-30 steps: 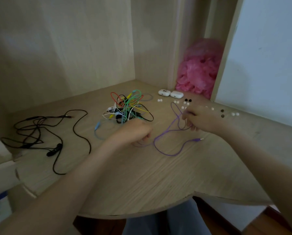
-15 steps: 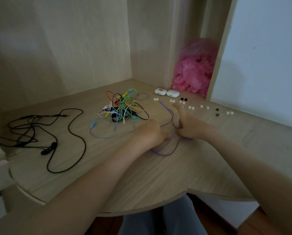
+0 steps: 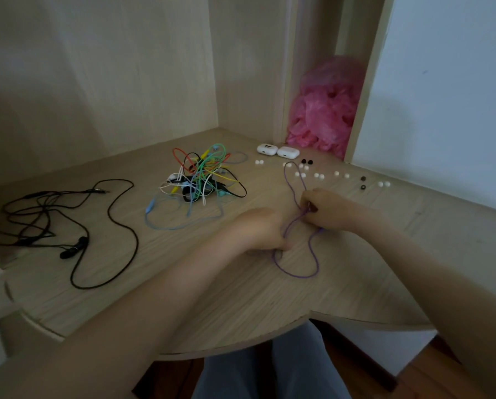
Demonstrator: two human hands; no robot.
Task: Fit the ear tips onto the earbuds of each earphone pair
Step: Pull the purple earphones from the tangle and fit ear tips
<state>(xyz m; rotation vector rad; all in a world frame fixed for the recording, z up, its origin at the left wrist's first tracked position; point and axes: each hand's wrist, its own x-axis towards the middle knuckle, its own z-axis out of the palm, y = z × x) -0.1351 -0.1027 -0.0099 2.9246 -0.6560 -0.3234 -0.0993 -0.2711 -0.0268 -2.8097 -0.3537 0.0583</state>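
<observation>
Pale wood grain runs across the desk [image 3: 212,298] we look down on, boxed in by matching panels behind. At the far left we find a black earphone pair [image 3: 68,226] sprawled in loose loops, its buds lying close together. Next comes a tangle of coloured earphones [image 3: 203,180] — red, green, yellow, white, blue and black cords heaped up near the middle. Just right of it the left hand [image 3: 258,231] rests on the wood, fingers curled under and gripping the purple earphone cable [image 3: 295,272], which loops toward us and also away toward the back. The right hand [image 3: 327,208] sits just beyond and beside the left one, fingertips pinched together on the same cable; whether an earbud lies between them we cannot tell. Behind the hands a scattered row of white ear tips [image 3: 318,176] and a few black ear tips [image 3: 306,161] lies loose on the desk — none in either hand that we can see. Two white cases [image 3: 267,149] sit at the back, below a crumpled pink plastic bag [image 3: 324,116].
</observation>
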